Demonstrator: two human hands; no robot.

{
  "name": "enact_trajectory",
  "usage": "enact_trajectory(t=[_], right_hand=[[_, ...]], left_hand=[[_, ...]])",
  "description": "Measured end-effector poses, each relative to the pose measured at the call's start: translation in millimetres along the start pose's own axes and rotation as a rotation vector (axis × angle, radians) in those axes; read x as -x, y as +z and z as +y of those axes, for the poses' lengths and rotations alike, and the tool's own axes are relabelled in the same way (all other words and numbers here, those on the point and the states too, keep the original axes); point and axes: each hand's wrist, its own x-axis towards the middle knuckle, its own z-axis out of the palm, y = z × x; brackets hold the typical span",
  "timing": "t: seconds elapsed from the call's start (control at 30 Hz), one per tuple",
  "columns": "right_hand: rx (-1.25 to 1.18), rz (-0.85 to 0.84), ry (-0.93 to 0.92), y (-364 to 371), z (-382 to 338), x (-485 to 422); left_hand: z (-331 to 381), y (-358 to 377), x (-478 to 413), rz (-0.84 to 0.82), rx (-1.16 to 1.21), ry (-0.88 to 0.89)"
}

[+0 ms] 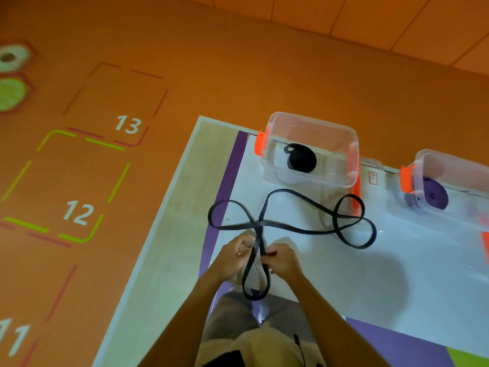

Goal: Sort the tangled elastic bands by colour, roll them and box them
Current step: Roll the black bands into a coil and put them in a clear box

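A long black elastic band (299,229) lies looped in several curves on the white sheet (370,282), with one loop hanging down between my hands. My left hand (235,256) and my right hand (281,260) each pinch a strand of that band near the sheet's front edge. Behind it stands a clear box (312,152) with orange clips, holding a rolled black band (301,158). A second clear box (449,181) at the right holds a rolled purple band (435,194).
The white sheet lies on a purple-edged mat (230,176) over a pale board (169,247). The orange floor (105,181) to the left carries painted squares numbered 11, 12 and 13. A clear lid (373,168) lies between the boxes.
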Motion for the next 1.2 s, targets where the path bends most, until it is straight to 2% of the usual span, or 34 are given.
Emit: enact_trajectory(t=[0.1,0.2,0.27,0.4,0.5,0.6,0.8,0.87,0.93,1.0,1.03,1.1,1.17,1.2], right_hand=[[-0.187,0.026,-0.086,-30,5,8],[-0.207,0.083,-0.195,-57,5,15],[-0.234,0.146,-0.23,-71,3,19],[-0.431,0.268,-0.179,-91,-2,22],[-0.68,0.263,-0.117,-107,-7,27],[-0.799,0.207,-0.131,-126,-17,35],[-0.651,0.168,-0.304,-152,-23,54],[-0.687,0.174,-0.315,-158,-23,56],[-0.669,0.167,-0.3,-165,-22,57],[-0.634,0.127,-0.281,-171,-20,58],[-0.627,0.097,-0.279,-173,-19,58],[-0.625,0.058,-0.282,-177,-21,61],[-0.608,0.038,-0.296,-182,-23,62],[-0.601,0.018,-0.303,-186,-24,63]], left_hand=[[18,8,-7,-0.053,0.118,-0.092],[40,9,-18,-0.115,0.187,-0.146],[57,8,-25,-0.121,0.32,-0.216],[90,4,-33,-0.163,0.616,-0.239],[111,5,-36,-0.113,0.836,-0.259],[131,7,-33,-0.093,0.943,-0.244],[157,1,-34,-0.051,0.954,-0.141],[160,2,-33,-0.029,0.844,-0.095],[158,5,-35,0.093,0.414,-0.004],[160,3,-35,0.219,-0.03,0.16],[163,-1,-35,0.184,-0.141,0.27],[169,-8,-38,-0.026,-0.278,0.411],[174,-13,-39,-0.176,-0.381,0.44],[175,-13,-39,-0.175,-0.39,0.451]])
